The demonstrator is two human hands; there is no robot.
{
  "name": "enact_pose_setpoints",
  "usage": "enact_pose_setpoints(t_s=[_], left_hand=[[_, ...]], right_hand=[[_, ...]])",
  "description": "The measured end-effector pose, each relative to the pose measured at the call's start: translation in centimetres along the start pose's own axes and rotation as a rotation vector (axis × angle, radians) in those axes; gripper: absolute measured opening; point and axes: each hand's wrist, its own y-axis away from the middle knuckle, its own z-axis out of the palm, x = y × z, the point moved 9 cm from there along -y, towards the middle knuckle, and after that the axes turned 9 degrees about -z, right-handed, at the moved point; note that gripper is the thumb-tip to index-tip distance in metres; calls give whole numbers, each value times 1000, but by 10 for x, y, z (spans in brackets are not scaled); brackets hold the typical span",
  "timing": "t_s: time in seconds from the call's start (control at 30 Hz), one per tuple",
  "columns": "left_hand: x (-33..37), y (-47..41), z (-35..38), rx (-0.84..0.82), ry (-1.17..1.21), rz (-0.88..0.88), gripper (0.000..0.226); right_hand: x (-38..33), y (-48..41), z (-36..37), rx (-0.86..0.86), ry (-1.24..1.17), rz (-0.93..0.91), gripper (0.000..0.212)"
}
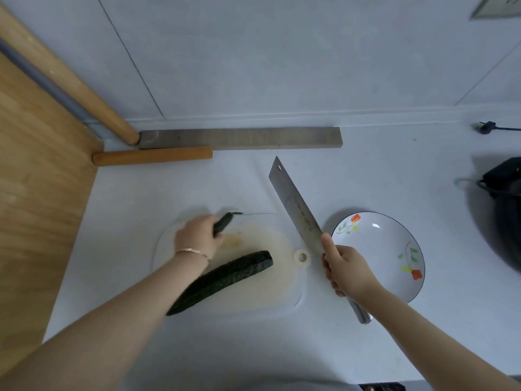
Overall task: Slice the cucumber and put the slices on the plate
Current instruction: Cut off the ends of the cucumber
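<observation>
Cucumber [222,280] on board [284,280], long axis 8-to-2 o'clock, cut face at 2. Left hand [197,238] clenched on cut-off end [224,222]. Right hand [348,270] gripping cleaver [296,210], tip at 11. Plate [394,249] at 3 o'clock of board, floral print. Blade marking unreadable.

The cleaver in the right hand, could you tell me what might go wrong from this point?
1. The cleaver is lifted beside the board while the left hand holds a cut-off cucumber end close by; a hasty chop could catch fingers.
2. The long cucumber lies unheld on the cutting board and may roll.
3. The plate sits under the right hand and could be knocked.
</observation>
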Motion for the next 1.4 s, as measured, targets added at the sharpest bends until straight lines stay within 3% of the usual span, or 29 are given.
enact_pose_setpoints(t_s=[0.13,0.2,0.27,0.33,0.4,0.47,0.53,0.57,0.67,0.77,0.83,0.9,0.97,1.07,1.13,1.2,1.27,1.4], left_hand=[[-71,2,2,-53,-105,-95,16],[-74,5,1,-16,-92,-48,20],[-53,12,-9,142,-52,154,27],[-16,38,-17,262,-5,513,22],[19,85,11,329,-279,1050,31],[17,108,43,336,-463,1369,32],[15,110,60,263,-756,1479,32],[13,101,66,150,-926,1465,39],[17,98,60,37,-1137,1518,38],[27,126,59,125,-966,1813,9],[35,137,48,197,-790,1841,19],[49,139,31,191,-640,1713,14],[62,132,20,172,-543,1453,37],[60,119,4,150,-346,963,49],[41,107,2,44,-171,616,48],[13,94,14,-30,-149,310,47],[-4,89,26,-58,-209,177,49],[-16,83,48,-63,-200,123,49]], right_hand=[[0,-1,17,-42,19,8,52],[-1,-2,25,-61,35,4,53],[-1,-3,30,-73,51,0,53],[1,-1,32,-76,74,1,54],[4,1,30,-67,82,11,54],[8,4,27,-58,86,25,54],[11,7,24,-49,88,34,54],[12,8,22,-46,85,36,54],[15,12,16,-34,85,36,53],[16,15,11,-20,71,31,53],[16,16,7,-8,55,29,54],[15,17,3,3,46,21,54],[14,19,-2,16,39,10,54],[13,21,-9,37,17,-1,53],[13,22,-10,42,12,1,53],[13,23,-7,35,11,11,54],[13,24,-1,20,9,22,55],[11,28,19,-26,32,41,56]])
